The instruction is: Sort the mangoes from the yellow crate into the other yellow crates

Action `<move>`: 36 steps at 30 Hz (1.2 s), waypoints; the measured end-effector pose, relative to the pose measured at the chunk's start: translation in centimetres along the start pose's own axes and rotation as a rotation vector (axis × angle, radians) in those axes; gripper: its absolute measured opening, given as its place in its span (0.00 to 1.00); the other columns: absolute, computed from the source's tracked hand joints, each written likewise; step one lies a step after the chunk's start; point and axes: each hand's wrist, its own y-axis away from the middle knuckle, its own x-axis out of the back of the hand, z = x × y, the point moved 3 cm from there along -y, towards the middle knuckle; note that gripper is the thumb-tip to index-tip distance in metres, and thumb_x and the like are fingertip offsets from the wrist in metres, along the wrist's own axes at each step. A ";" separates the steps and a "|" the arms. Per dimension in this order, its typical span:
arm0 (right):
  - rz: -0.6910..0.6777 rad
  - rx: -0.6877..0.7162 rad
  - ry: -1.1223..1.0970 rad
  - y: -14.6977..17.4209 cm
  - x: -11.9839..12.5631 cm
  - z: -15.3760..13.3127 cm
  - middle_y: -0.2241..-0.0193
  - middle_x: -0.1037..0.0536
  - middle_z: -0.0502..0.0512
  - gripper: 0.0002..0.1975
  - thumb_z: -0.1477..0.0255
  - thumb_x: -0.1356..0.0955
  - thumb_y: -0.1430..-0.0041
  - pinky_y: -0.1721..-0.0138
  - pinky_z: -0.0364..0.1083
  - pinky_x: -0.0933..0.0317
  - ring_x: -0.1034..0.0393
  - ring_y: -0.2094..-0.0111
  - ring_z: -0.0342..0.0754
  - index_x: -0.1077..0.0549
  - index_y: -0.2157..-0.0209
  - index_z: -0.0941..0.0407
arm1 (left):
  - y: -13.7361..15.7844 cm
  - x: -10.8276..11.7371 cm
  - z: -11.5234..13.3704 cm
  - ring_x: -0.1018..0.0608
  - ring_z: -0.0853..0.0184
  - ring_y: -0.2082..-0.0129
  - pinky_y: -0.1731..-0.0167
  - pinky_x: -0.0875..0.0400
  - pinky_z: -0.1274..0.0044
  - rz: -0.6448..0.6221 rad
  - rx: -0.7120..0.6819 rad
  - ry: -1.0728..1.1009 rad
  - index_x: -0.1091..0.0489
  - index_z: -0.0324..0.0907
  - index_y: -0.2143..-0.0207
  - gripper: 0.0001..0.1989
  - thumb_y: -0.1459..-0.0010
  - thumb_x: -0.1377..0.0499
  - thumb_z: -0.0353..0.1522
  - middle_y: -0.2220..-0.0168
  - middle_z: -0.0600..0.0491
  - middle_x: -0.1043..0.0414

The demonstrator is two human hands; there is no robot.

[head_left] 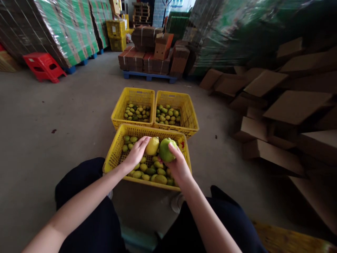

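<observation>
My left hand (138, 151) is closed around a yellow lemon (152, 146). Close beside it, my right hand (179, 162) grips a green lemon (166, 150), with the thumb on its upper right side. Both fruits are held up over the near yellow crate (146, 129), which stands on the floor between my knees. Green and yellowish lemons (151, 171) lie in that crate, partly covered by my hands and forearms.
Beyond the near crate stand a left yellow crate (118, 108) and a right yellow crate (191, 111), each with more lemons. Cardboard boxes (273, 151) are heaped at right. A red stool (43, 66) stands at left; stacked cartons rest on a blue pallet (149, 76) ahead.
</observation>
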 end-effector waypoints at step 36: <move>0.180 -0.115 -0.078 -1.2 0.9 0.3 0.71 0.18 0.48 0.12 0.63 0.26 0.56 0.68 0.43 0.31 0.24 0.66 0.47 0.23 0.69 0.53 | 0.2 -0.6 -0.9 0.26 0.57 0.50 0.49 0.35 0.71 -0.206 0.204 0.205 0.23 0.38 0.60 0.20 0.45 0.39 0.45 0.58 0.46 0.22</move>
